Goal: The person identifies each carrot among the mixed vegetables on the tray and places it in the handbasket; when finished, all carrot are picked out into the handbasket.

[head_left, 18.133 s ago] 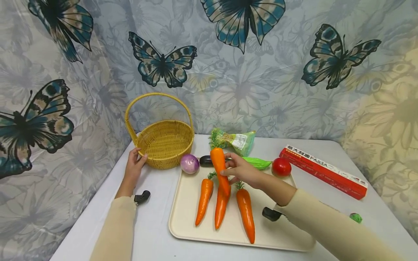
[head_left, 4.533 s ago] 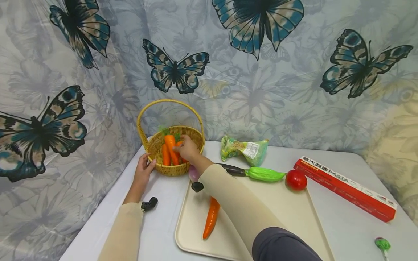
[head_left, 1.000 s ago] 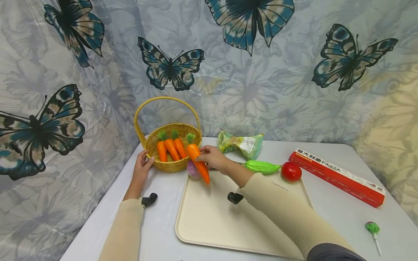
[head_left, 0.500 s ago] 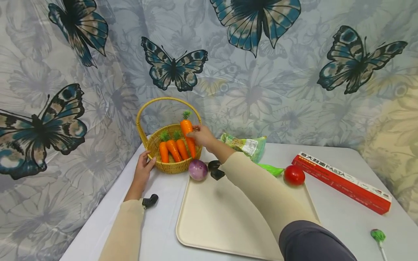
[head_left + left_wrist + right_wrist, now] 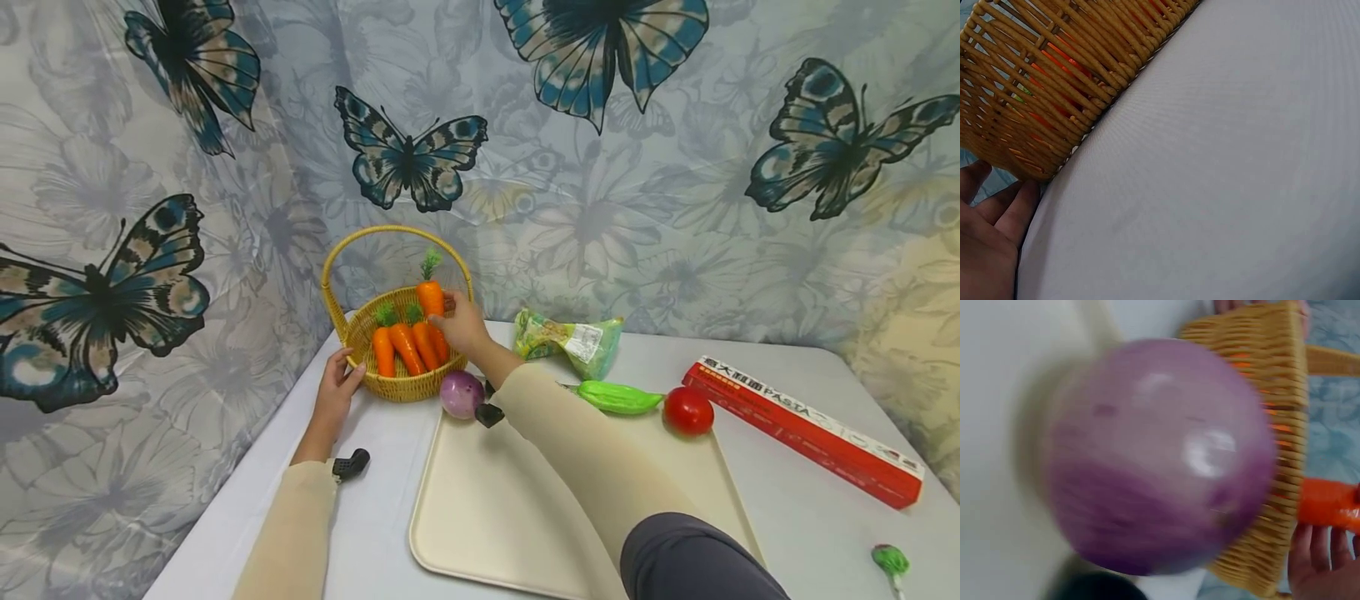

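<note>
My right hand [image 5: 467, 321] holds an orange carrot [image 5: 430, 297] with a green leafy top, upright inside the right part of the yellow wicker basket [image 5: 397, 388]. Three more carrots [image 5: 406, 347] lean side by side in the basket. At the basket's left rim, my left hand [image 5: 335, 387] grips the edge with thumb and fingers. In the left wrist view, the fingers [image 5: 1019, 212] meet the woven wall. A round purple-and-white vegetable [image 5: 461, 395] sits in front of the basket and looms large in the right wrist view.
The cream tray [image 5: 480, 517] lies under my right forearm. Along its back edge are a dark vegetable mostly hidden by my arm, a green one [image 5: 618, 397] and a tomato [image 5: 688, 411]. Behind stands a green packet [image 5: 573, 342]; a red pasta box [image 5: 806, 433] and lollipop [image 5: 890, 560] lie right.
Earlier the carrots lay on the tray; they were moved into the basket. Within the last second my right hand carried the last one left and lowered it inside. My left hand stays on the rim.
</note>
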The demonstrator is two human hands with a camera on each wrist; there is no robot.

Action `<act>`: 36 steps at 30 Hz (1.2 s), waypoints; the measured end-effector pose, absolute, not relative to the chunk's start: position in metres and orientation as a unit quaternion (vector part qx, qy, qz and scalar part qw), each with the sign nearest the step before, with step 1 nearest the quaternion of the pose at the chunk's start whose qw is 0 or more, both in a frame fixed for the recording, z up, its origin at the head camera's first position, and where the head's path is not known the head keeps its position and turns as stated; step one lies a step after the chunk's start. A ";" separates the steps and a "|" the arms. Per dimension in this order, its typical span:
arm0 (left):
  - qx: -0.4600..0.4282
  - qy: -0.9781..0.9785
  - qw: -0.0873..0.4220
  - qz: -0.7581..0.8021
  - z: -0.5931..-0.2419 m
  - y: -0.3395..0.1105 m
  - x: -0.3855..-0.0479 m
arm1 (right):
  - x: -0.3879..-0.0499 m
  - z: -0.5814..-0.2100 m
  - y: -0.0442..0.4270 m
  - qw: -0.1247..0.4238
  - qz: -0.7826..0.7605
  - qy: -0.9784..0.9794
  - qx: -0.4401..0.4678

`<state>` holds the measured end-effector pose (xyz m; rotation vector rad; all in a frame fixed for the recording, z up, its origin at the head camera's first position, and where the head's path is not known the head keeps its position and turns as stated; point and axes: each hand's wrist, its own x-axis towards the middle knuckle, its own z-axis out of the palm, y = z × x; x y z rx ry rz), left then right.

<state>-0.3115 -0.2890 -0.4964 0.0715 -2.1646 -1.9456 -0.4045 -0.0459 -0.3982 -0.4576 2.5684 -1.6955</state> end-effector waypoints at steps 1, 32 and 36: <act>0.025 -0.739 0.113 -0.664 -0.495 -0.289 -0.312 | -0.403 -0.401 -0.046 0.008 -0.526 0.838 -0.144; 0.038 -0.745 0.131 -0.652 -0.502 -0.291 -0.317 | -0.365 -0.417 0.040 -0.054 -0.488 0.861 -0.136; 0.065 -0.728 0.242 -0.638 -0.493 -0.297 -0.311 | -0.349 -0.412 0.085 -0.054 -0.494 0.857 -0.135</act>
